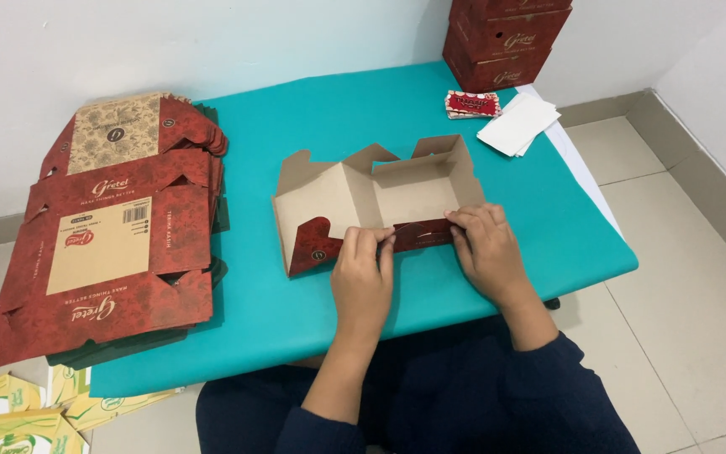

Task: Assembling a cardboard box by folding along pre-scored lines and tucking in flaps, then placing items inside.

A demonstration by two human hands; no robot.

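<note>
Cardboard, brown inside and dark red outside: a half-folded carton lies on the teal tabletop. The left hand and right hand pinch its near red wall with their fingers, holding the flap folded down. Flat carton blanks are stacked to the left, within reach.

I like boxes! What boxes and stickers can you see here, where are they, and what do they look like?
Half-folded box: table middle, brown inside, dark red outside, both hands pinching its front wall.
Flat box stack: table's left end, dark red with tan panels.
Folded boxes: far right corner, stacked, dark red.
Small label stack: beside them, red, rectangular.
White papers: right of the labels.
Yellow-green flat cartons: floor, bottom left.
</note>
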